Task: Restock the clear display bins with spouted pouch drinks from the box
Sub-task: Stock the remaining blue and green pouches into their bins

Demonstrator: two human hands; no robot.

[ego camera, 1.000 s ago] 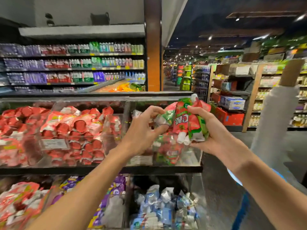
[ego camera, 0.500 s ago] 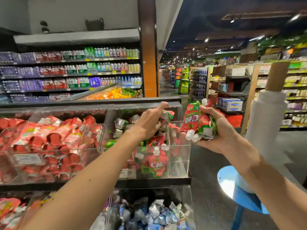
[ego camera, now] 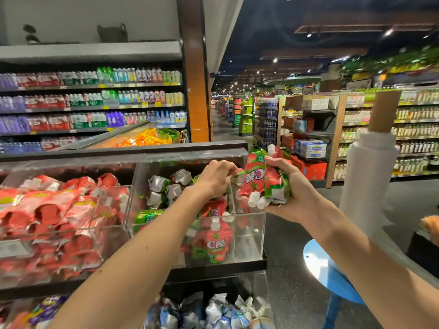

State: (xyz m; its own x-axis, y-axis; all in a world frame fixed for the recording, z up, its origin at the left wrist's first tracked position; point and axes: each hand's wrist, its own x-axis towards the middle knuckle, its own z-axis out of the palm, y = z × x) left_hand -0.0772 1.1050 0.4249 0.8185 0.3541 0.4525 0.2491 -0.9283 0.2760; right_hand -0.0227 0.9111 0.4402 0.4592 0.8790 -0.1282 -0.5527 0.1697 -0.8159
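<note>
Left hand (ego camera: 217,180) pinches a pouch (ego camera: 237,178) into the part-filled bin (ego camera: 249,233) beneath it, right hand (ego camera: 289,191) alongside clutches spare pouches (ego camera: 255,176), so restocking looks barely halfway.

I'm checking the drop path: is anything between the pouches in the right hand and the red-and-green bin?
Only the left hand, pinching one pouch at the bin's open top. The right hand's bundle is by the bin's right wall.
</note>
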